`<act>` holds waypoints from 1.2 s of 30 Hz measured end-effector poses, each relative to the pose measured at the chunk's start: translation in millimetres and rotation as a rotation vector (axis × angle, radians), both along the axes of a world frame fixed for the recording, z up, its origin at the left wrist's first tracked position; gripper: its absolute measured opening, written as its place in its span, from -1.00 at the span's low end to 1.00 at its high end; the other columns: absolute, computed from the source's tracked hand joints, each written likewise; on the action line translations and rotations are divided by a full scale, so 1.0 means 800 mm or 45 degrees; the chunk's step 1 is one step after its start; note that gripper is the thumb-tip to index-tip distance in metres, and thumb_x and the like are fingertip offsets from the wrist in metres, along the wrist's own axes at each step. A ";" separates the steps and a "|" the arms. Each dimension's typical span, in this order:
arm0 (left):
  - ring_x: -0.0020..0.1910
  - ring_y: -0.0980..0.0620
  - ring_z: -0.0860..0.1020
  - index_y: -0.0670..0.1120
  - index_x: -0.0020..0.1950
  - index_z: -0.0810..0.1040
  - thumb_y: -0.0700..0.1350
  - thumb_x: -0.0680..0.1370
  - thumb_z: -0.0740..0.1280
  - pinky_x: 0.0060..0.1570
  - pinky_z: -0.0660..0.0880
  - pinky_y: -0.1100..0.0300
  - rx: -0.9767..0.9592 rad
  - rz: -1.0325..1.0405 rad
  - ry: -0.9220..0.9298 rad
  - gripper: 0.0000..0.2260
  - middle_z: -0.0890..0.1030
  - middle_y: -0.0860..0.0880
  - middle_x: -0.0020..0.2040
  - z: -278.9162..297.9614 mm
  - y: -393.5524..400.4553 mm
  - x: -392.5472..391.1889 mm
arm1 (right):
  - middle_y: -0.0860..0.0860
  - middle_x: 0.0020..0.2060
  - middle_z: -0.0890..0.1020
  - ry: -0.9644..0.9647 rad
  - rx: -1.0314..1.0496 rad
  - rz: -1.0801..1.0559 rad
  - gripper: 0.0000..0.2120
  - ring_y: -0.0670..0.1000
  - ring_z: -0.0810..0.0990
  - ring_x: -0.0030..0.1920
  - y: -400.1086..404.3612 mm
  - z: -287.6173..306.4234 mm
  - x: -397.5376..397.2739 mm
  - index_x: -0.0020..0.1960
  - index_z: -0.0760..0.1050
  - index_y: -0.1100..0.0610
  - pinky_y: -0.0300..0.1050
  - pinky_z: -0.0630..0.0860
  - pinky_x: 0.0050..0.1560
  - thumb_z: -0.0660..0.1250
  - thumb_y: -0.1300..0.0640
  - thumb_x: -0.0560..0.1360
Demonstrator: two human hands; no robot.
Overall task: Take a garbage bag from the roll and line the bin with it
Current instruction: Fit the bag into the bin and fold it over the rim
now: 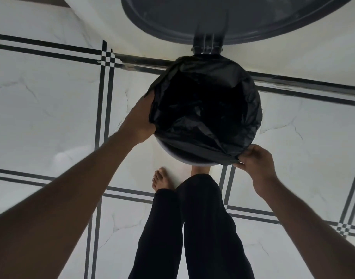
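From the head camera, looking straight down, the bin [173, 156] stands on the tiled floor [51, 109] with its lid [233, 19] swung up behind it, and the black garbage bag [204, 109] already sits inside it, its mouth folded out over most of the rim. At the bin's left side the left hand [139, 121] goes under the loose flap of the bag; its fingers are hidden by the plastic, so whether they grip the film or only press against it cannot be told. At the bin's near right edge the right hand [255, 164] has its fingers [243, 159] curled around a bunched fold of the bag, pinching it against the rim. Along the bin's near edge a pale strip of rim shows bare below the plastic, so the cuff looks shallow there. The risks, as I judge them: pulling hard on the right could drag the thin film off the left or far side and drop the mouth into the bin; a tight pinch could tear the plastic; and the lid, apparently held up by the foot hidden under the bin's near edge, could fall if that foot lifts. The roll is not in view.
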State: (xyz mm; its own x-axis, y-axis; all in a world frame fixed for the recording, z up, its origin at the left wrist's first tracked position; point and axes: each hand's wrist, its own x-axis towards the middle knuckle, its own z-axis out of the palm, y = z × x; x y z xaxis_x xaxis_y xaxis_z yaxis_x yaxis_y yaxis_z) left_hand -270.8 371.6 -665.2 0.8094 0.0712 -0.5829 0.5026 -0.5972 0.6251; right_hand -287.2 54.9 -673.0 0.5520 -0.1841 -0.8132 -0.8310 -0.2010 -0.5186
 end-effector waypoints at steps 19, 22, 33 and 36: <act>-0.35 -0.03 0.68 -0.05 -0.08 0.58 -0.13 0.45 0.36 -0.13 0.66 0.00 0.183 0.753 0.420 -0.93 0.69 -0.03 -0.34 0.001 -0.041 -0.077 | 0.14 -0.02 0.65 0.157 0.151 0.030 -0.50 0.11 0.63 -0.07 0.004 -0.001 -0.014 0.22 0.50 0.21 -0.24 0.61 -0.22 0.27 0.60 0.39; -0.35 -0.05 0.69 -0.13 -0.02 0.59 -0.22 0.45 0.40 -0.12 0.67 0.00 0.015 0.661 0.643 -0.88 0.70 -0.12 -0.32 0.004 -0.027 -0.071 | 0.07 -0.14 0.62 0.132 -0.054 0.348 -0.55 0.01 0.53 -0.24 0.005 0.002 -0.010 0.10 0.48 0.15 -0.38 0.42 -0.42 0.29 0.57 0.35; -0.40 -0.04 0.69 -0.18 -0.11 0.56 -0.34 0.41 0.50 -0.23 0.68 0.06 0.025 0.519 0.690 -0.84 0.69 -0.24 -0.27 0.005 0.006 -0.049 | 0.08 -0.30 0.58 0.226 -0.049 0.061 -0.54 0.02 0.50 -0.35 0.004 0.003 0.030 0.16 0.51 0.09 -0.17 0.46 -0.32 0.16 0.53 0.44; -0.48 0.00 0.65 -0.24 -0.02 0.55 -0.42 0.44 0.44 -0.38 0.64 0.20 -0.257 1.062 0.592 -0.81 0.65 -0.31 -0.22 0.011 0.000 -0.035 | 0.16 -0.22 0.61 0.168 0.051 -0.103 -0.54 0.09 0.57 -0.29 -0.002 0.009 0.048 0.16 0.52 0.20 -0.17 0.61 -0.25 0.09 0.57 0.44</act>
